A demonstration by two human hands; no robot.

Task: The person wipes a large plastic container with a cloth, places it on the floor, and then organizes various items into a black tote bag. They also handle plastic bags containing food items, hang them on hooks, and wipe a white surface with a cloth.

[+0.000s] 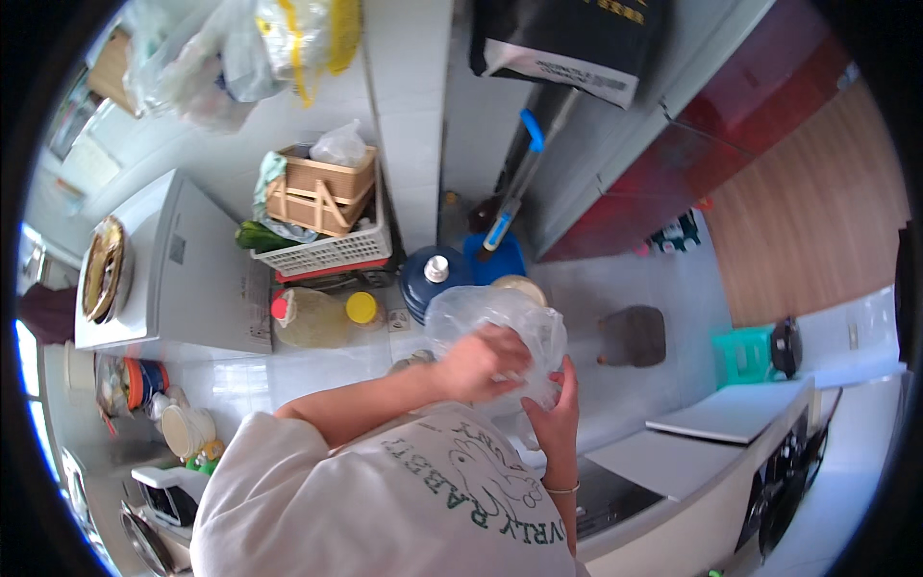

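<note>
A clear plastic bag [497, 310] is puffed out in front of my chest, above the tiled floor. My right hand [557, 407], with a bracelet at the wrist, has the bag's near right edge between thumb and fingers. Reaching across from the left, my left hand [487, 360] is over the bag with its fingers curled. Motion blurs that hand, and whether it pinches the film is hidden. The bag's contents, if any, cannot be made out.
Beyond the bag stand a blue water jug [436, 278], a blue bin [497, 256] and a yellow-lidded jar [363, 309]. A white crate [332, 249] carries woven baskets [321, 191]. A grey stool [634, 335] is to the right, near red cabinet doors [649, 187]. A counter [670, 498] borders the lower right.
</note>
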